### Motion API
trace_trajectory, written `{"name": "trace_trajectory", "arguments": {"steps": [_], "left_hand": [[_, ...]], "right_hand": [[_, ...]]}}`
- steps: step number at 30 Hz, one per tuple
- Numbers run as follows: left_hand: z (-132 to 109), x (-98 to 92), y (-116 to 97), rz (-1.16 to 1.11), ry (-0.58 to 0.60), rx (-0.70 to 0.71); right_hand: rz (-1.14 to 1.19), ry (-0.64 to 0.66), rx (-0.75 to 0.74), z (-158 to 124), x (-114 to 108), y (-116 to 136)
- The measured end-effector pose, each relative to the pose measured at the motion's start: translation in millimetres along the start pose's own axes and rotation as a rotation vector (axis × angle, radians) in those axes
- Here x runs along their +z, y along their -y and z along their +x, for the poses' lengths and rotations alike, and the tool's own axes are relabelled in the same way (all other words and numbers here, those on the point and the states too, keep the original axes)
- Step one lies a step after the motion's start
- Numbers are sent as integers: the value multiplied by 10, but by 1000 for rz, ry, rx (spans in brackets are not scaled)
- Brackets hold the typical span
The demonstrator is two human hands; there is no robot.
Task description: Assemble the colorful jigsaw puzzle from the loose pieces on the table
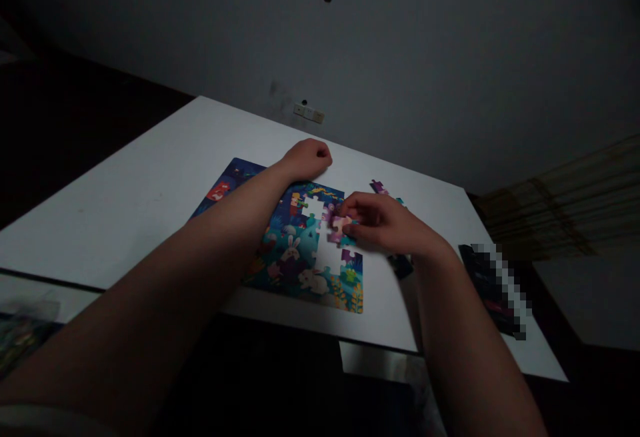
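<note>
Head view is looking down across a white counter where a colourful jigsaw puzzle with rabbits is lying, its white gaps running through the middle. The left hand is resting at the puzzle's far edge, its fingers clenching into an empty-looking fist. The right hand is hovering over the puzzle, its fingers grasping a pale pink puzzle piece just above a gap. Loose pieces are lying beside the puzzle, and a dark box is sitting near the counter's right edge (part of it is pixelated). A grey wall is rising behind the counter, carrying a small wall plate, while a woven blind is hanging at the right.
</note>
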State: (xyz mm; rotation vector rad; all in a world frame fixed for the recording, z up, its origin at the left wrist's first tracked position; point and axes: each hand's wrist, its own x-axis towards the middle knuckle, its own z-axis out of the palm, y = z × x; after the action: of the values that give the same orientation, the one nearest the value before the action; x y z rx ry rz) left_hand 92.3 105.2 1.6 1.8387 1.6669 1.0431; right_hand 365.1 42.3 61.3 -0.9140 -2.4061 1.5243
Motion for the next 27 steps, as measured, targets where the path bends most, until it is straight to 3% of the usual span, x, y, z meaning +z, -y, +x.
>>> {"name": "trace_trajectory", "arguments": {"steps": [9,20,27], "left_hand": [[2,4,-6,20,10,-6],[-3,6,-15,20,11,-2],[-5,6,-9,19,6,-7]], "right_hand": [[48,-113,66,72,9,-56],[95,-63,212,86,84,-26],[-155,-47,247,101,121,-12]]}}
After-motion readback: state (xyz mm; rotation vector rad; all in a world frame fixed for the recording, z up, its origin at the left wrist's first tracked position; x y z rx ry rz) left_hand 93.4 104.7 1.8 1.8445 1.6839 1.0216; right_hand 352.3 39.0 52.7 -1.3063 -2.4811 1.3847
